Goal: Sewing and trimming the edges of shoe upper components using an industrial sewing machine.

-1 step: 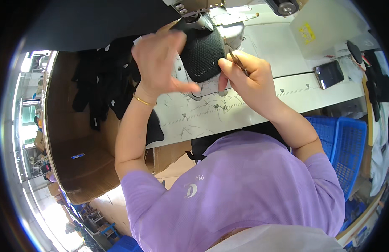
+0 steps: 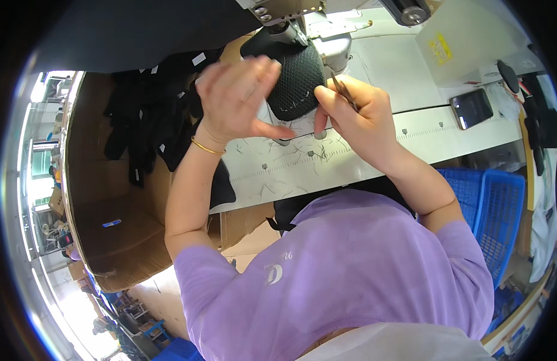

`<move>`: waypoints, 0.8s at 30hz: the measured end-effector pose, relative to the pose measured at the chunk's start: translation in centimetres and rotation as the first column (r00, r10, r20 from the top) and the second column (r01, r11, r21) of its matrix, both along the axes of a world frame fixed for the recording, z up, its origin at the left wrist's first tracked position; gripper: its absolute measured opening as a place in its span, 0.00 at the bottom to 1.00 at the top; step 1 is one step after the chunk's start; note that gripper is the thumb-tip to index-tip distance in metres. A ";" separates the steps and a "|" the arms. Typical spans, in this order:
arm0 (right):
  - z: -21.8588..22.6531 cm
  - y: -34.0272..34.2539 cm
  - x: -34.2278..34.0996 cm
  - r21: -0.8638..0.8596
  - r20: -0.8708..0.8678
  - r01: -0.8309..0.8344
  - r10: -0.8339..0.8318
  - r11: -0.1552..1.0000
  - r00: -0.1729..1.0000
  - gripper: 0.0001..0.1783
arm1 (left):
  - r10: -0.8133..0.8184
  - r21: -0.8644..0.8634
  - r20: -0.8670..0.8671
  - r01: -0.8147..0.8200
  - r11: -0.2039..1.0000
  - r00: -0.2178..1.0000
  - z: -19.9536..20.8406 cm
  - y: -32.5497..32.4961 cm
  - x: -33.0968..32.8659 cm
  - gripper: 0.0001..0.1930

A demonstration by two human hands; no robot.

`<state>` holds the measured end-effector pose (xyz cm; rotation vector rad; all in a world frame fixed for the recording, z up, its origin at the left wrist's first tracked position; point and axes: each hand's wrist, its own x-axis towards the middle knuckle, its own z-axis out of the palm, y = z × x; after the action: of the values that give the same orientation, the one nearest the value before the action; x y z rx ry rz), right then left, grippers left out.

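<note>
A black mesh fabric piece (image 2: 298, 81) with a rounded near end lies beneath the head of a sewing machine (image 2: 280, 11). My left hand (image 2: 233, 99) is at its left side, fingers spread and slightly blurred; whether it touches the fabric I cannot tell. On the right edge of the piece is my right hand (image 2: 360, 114), thumb and fingertips close together there. It holds a slim, dark, pointed metal tool (image 2: 343, 90), like thread snips or tweezers, across the fingers. Loose dark thread scraps (image 2: 311, 154) litter the white table (image 2: 381, 133) below the fabric.
At the left stands a large cardboard box (image 2: 128, 240) with black fabric pieces (image 2: 140, 120) hanging over its inner side. A phone (image 2: 471, 108) lies on the table at right, near a pale box-shaped housing (image 2: 471, 45). Blue plastic baskets (image 2: 501, 204) stand below the table's right side.
The mesh piece has shifted slightly right and nearer me. My left hand has moved slightly right and down with its fingers still spread. The right hand has barely moved.
</note>
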<state>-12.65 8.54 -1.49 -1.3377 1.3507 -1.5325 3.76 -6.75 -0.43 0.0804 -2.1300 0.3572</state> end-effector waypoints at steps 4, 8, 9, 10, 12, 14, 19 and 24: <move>0.4 0.1 0.2 0.039 0.086 -0.005 0.002 0.999 0.996 0.17 | 0.045 -0.234 0.091 -0.022 0.972 0.995 -2.0 -0.1 0.4 0.19; 0.5 -0.6 0.1 -0.005 0.068 0.022 -0.022 1.000 0.997 0.19 | 0.028 -0.260 0.045 -0.015 0.965 0.999 -2.6 -1.0 -0.1 0.20; 0.5 -0.8 0.0 0.009 0.077 0.041 -0.042 0.999 0.996 0.19 | 0.033 -0.259 0.042 -0.021 0.966 0.999 -2.6 -1.1 -0.3 0.21; 0.5 -1.0 0.0 0.008 0.073 0.046 -0.046 0.999 0.996 0.19 | 0.040 -0.270 0.040 -0.028 0.963 0.998 -2.6 -1.2 -0.4 0.21; 0.3 -1.5 -0.1 -0.019 0.054 0.061 -0.060 0.998 0.997 0.19 | 0.070 -0.252 0.040 -0.058 0.966 0.997 -2.7 -1.5 -0.6 0.21; 0.1 -2.1 -0.2 -0.047 0.063 0.059 -0.056 0.997 0.996 0.18 | 0.084 -0.253 0.017 -0.077 0.964 0.996 -2.9 -1.8 -0.9 0.24; -0.2 -2.7 0.0 -0.096 0.095 0.075 -0.066 0.993 0.993 0.16 | 0.130 -0.241 -0.013 -0.129 0.962 0.991 -3.1 -2.1 -1.4 0.25; 0.2 -2.5 -0.1 -0.008 0.169 0.068 -0.065 0.998 0.983 0.18 | 0.184 -0.276 -0.010 -0.180 0.944 0.983 -1.5 0.6 -1.0 0.20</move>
<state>-12.75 6.05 -1.29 -1.1529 1.2915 -1.6632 2.72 -6.19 -1.94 0.1131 -2.0730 0.7637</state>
